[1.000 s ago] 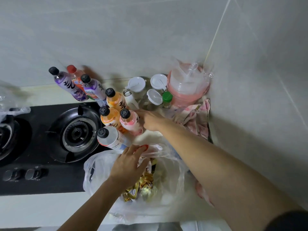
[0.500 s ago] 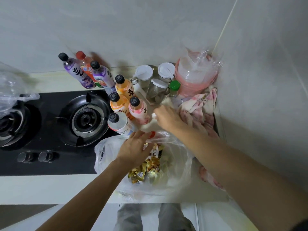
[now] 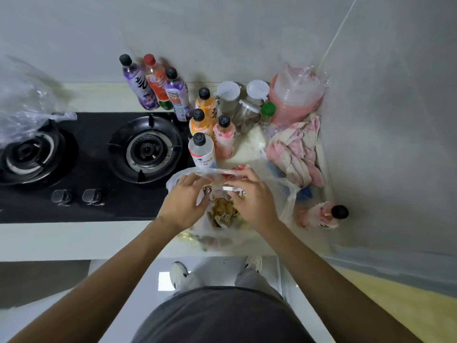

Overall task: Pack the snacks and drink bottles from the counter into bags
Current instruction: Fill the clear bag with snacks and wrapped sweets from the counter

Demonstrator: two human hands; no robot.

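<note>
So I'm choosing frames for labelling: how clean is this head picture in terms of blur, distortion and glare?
Head view: strong wide-angle bending, so the counter edge curves and the bottles lean outward; soft even light with faint shadows on the wall; left hand and right hand slightly soft at the clear bag; mild sheen on the plastic, no harsh glare.

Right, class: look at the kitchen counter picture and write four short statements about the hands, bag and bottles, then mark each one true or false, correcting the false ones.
1. Both hands, left and right, are at the mouth of the bag. True.
2. The bag is empty. False: snacks lie inside.
3. A pink bottle lies right of the bag. True.
4. Every bottle cap is black. False: one bottle by the wall has a red cap.
</note>
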